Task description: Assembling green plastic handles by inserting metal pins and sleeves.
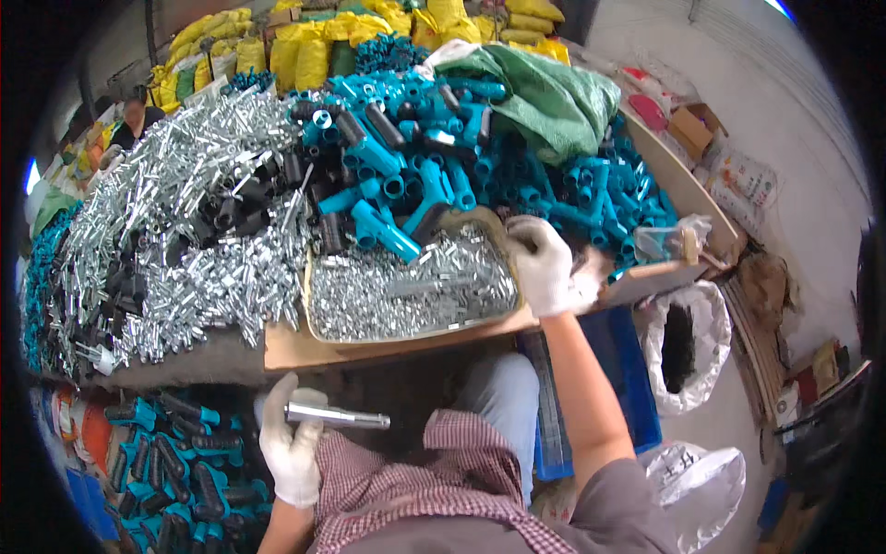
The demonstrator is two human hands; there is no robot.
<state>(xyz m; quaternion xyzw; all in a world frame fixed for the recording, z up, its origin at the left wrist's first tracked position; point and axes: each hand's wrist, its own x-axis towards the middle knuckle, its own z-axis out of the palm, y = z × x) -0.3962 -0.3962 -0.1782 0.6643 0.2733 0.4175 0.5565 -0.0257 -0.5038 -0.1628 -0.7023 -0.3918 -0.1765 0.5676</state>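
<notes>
My left hand (pixel 293 457), in a white glove, is closed around a shiny silver metal rod (pixel 346 418) with a stepped, narrower end. It holds the rod nearly level above my lap, below the front edge of the bench. My right hand (pixel 546 268), also gloved, is at the right rim of a shallow tray (pixel 420 339). Its fingers curl round toward the thumb, and what they hold, if anything, cannot be made out. Small silver metal pieces (pixel 406 295) fill the tray. Teal tool housings with black grips (pixel 388 235) lie heaped just behind it.
Long silver rods (pixel 212 138) form a large pile at the left. A green sack (pixel 544 97) lies over the teal heap. Under the bench are more teal-and-black housings (pixel 175 466) and a blue crate (pixel 643 369). A white bag (pixel 715 342) stands at the right.
</notes>
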